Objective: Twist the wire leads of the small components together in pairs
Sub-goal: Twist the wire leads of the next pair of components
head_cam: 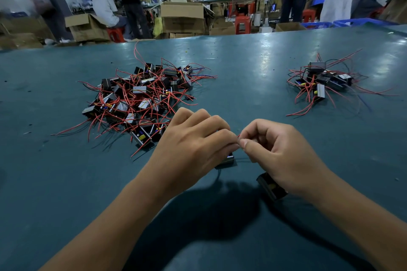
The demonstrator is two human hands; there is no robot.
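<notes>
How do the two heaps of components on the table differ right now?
The left pile is much larger and denser than the right pile, holding many more components. The left pile lies just beyond the left hand; the right pile sits apart, past the right hand. Both hold small black components with tangled red wire leads on the green table. Whether either pile's leads are twisted is unclear.

On the table (242,68), a big pile (141,99) lies at left and a small pile (326,82) at right, well apart. Nearer the person, between the piles, the left hand (193,147) and right hand (279,152) meet fingertip to fingertip. One component (226,161) lies under the left hand, another (272,186) under the right wrist. Behind the table stand boxes (182,17) and stools (242,25).
</notes>
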